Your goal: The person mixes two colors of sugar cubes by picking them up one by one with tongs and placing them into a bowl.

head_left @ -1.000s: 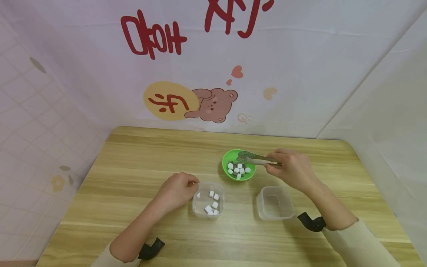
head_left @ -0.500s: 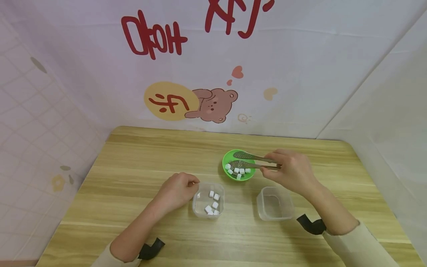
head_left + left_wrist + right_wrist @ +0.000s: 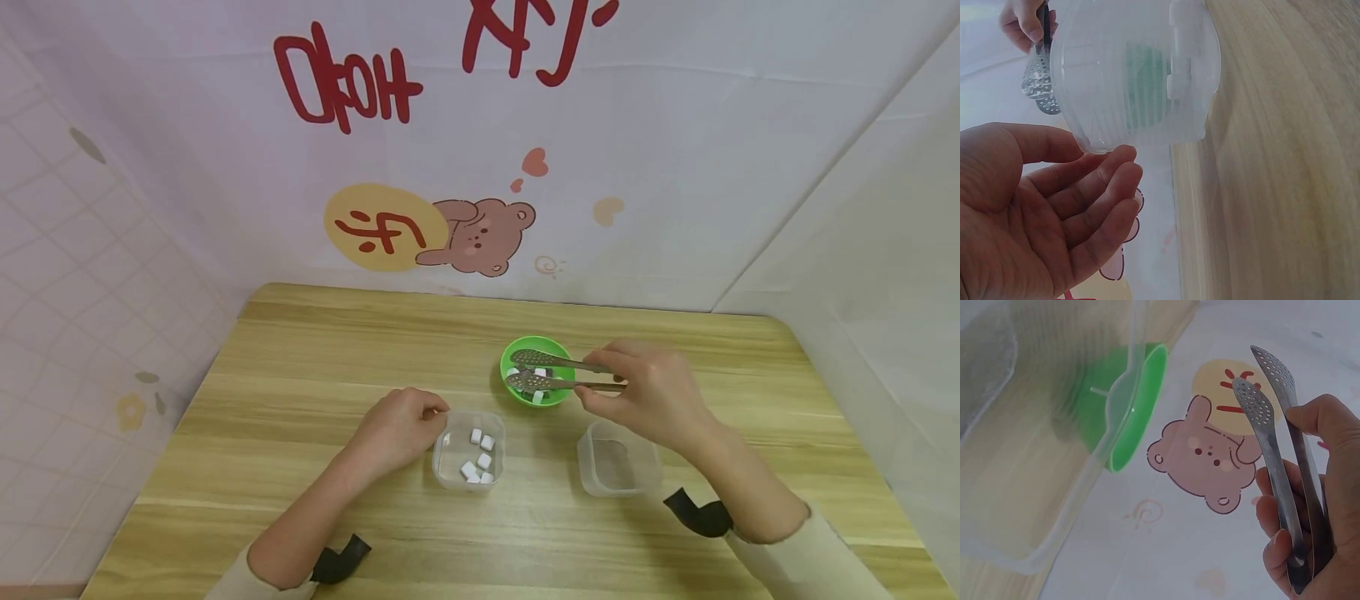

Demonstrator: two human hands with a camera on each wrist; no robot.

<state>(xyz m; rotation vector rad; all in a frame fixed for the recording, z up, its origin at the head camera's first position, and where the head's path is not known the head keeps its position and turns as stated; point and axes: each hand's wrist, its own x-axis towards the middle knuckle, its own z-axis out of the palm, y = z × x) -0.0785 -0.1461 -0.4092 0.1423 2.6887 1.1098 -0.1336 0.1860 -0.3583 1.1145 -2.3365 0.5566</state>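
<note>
My left hand point(image 3: 405, 425) pinches the rim of a clear plastic container point(image 3: 450, 460) with thumb and fingers. Several white cubes point(image 3: 483, 461) lie inside it. In my right hand point(image 3: 658, 390) are perforated metal tongs point(image 3: 1275, 456), gripped along their arms. Their two tips stand apart above the green bowl point(image 3: 557, 345), and no cube shows between them in the right wrist view. White and dark cubes lie in this bowl, partly hidden by the tongs.
A second clear container point(image 3: 618, 467) stands on the wooden table point(image 3: 360, 333) at the right, below my right hand, with no cubes visible in it. Behind the table hangs a white printed cloth point(image 3: 645, 150).
My right hand has shifted slightly left and nearer, bringing the tongs' tips lower over the bowl. The tips have spread apart since a second ago. My left hand and its container stay put.
</note>
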